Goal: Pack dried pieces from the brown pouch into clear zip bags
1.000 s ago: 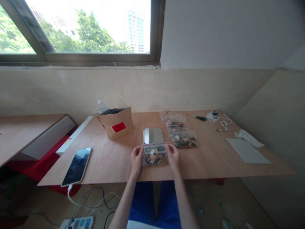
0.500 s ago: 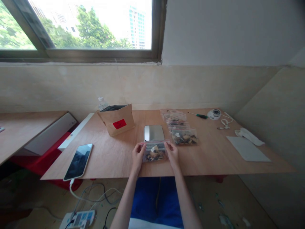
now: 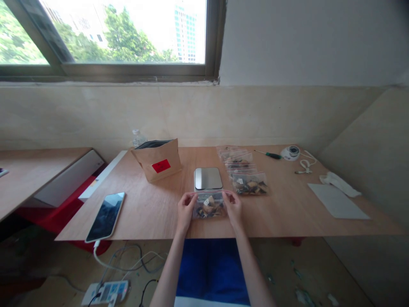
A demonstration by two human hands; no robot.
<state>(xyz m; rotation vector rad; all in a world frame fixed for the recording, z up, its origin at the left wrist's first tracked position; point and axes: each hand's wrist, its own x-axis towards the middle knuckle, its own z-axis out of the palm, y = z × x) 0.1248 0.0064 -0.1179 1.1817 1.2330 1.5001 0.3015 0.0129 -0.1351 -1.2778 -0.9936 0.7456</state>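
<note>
The left hand (image 3: pixel 185 211) and right hand (image 3: pixel 233 207) grip the top edge of a filled zip bag (image 3: pixel 209 206) just near the flat kitchen scale (image 3: pixel 208 178), with more packed bags (image 3: pixel 249 184) already lined up to its right.

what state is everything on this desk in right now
left hand, pinching the zip bag's top edge
right hand, pinching the zip bag's other top corner
zip bag, filled with dark and tan pieces, held up by both hands
scale, nothing on its metal platform
row of zip bags, filled, lying overlapped
kraft pouch, upright, mouth open
smartphone, screen dark, cable plugged in
screwdriver, lying on the desk
</note>
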